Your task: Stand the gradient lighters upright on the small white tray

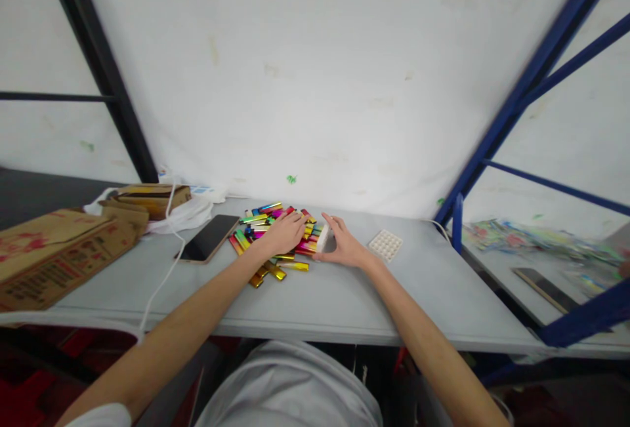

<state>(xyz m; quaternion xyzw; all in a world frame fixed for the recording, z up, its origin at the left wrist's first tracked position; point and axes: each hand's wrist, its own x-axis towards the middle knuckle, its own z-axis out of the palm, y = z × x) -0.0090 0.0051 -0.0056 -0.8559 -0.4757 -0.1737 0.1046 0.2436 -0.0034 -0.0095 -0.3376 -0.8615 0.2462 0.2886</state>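
A heap of slim, shiny lighter-like sticks (pixel 243 239) in gold, red, green, blue and pink lies on the grey table. My left hand (pixel 287 233) rests over the heap, its fingers stretched across the sticks; what is under the palm is hidden. At the heap's right side, my right hand (pixel 340 242) has its thumb and fingers around a small white tray (pixel 322 239), which stands on its side. Several sticks lie with their ends against this tray. A second white tray (pixel 386 244), with a grid of round cells, lies flat to the right of my right hand.
A dark-screened phone (pixel 209 238) lies left of the heap, with a white cable (pixel 170 269) nearby. Cardboard boxes (pixel 69 253) stand farther left. Blue metal posts (pixel 512 109) rise at the right; beyond them lie another phone (pixel 546 289) and colourful plastic packets (pixel 536 240).
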